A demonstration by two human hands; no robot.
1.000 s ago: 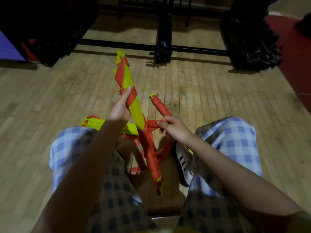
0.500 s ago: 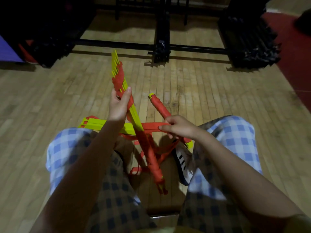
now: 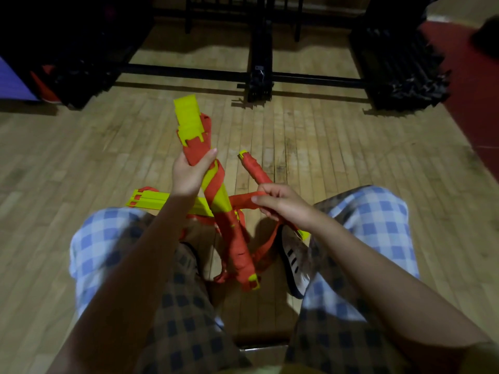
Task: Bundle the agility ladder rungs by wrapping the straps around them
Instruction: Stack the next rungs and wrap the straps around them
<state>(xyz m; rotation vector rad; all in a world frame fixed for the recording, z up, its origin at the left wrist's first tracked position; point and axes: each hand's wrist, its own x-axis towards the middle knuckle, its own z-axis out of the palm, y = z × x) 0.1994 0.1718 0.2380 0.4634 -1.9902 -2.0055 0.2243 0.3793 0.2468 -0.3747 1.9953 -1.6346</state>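
My left hand (image 3: 190,172) grips a bundle of yellow ladder rungs (image 3: 186,117) near its upper end, holding it tilted above the floor. An orange strap (image 3: 214,179) spirals down the bundle, and its lower half is fully wrapped in orange. My right hand (image 3: 280,203) pinches the free length of that strap just right of the bundle, pulled sideways. A second bundle (image 3: 253,168) wrapped in orange lies behind my right hand. A third stack of bare yellow rungs (image 3: 147,201) lies flat on the floor under my left forearm.
I sit on a wooden floor (image 3: 337,147) with knees in checked trousers on either side and a white shoe (image 3: 294,263) by the loose strap loops. A black metal frame (image 3: 259,74) and dark stacked gear (image 3: 399,63) stand ahead. A red mat (image 3: 469,103) lies at right.
My left hand has turned the bundle, so its flat yellow face now shows and the strap lies further round it. My right hand has drawn the strap out to the right.
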